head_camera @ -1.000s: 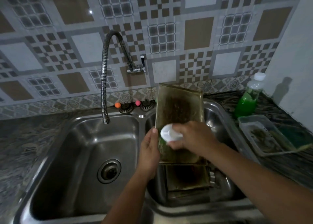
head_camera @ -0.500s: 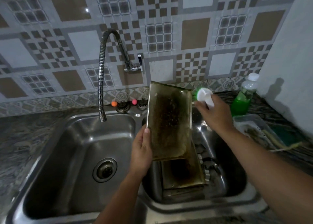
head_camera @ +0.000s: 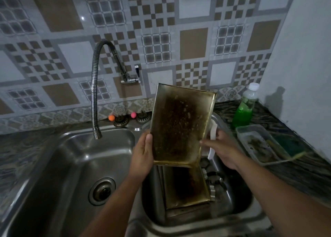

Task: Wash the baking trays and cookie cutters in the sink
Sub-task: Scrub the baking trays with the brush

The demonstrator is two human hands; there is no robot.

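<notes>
Near edge, right basin of steel double sink: second stained tray lies inside. Above it, left hand grips burnt rectangular metal baking tray, long axis upright. Right hand, w/ white scrubber, pinches its right edge.

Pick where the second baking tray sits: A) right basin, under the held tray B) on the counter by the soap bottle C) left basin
A: the second baking tray lies in the right basin, below the held tray that the left hand grips.
</notes>
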